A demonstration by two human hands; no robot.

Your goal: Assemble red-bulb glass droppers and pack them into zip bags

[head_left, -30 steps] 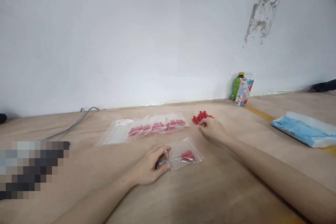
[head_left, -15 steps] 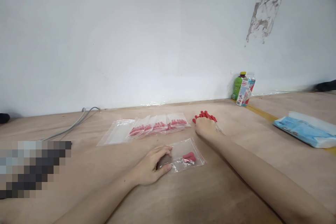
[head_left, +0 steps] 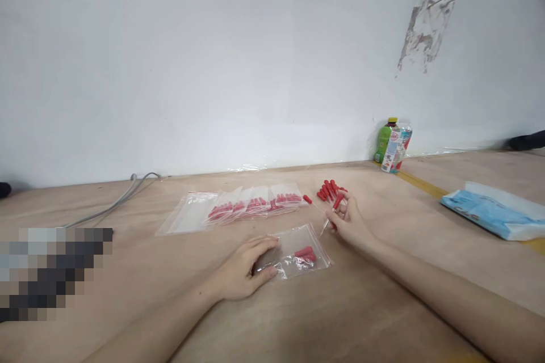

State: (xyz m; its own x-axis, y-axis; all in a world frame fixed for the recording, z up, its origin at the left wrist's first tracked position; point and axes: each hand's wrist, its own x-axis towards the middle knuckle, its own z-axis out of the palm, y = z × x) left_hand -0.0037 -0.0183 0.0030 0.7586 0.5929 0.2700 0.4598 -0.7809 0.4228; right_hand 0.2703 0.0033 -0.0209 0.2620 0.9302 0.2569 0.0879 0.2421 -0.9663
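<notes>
My left hand [head_left: 249,265] rests on the table with thumb and fingers spread, touching the left edge of a clear zip bag [head_left: 286,244]. Inside this bag lie droppers with red bulbs [head_left: 305,254]. Pinched in my right hand [head_left: 347,222], just right of the bag's top, is a dropper [head_left: 338,201], its red bulb up and its glass tube slanting down to the left. Behind that hand sits a pile of several more droppers [head_left: 327,188]. One stray dropper [head_left: 307,199] lies to the left of the pile.
Filled bags [head_left: 255,204] overlap in a row at the back, beside flat zip bags [head_left: 187,215]. A green bottle [head_left: 383,139] and a carton [head_left: 395,150] stand by the wall. A blue packet [head_left: 489,210] lies at right, a grey cable [head_left: 114,204] at left.
My right hand has come back from the pile toward the bag with a dropper in it. One dropper now lies apart from the pile. My left hand has stayed in place.
</notes>
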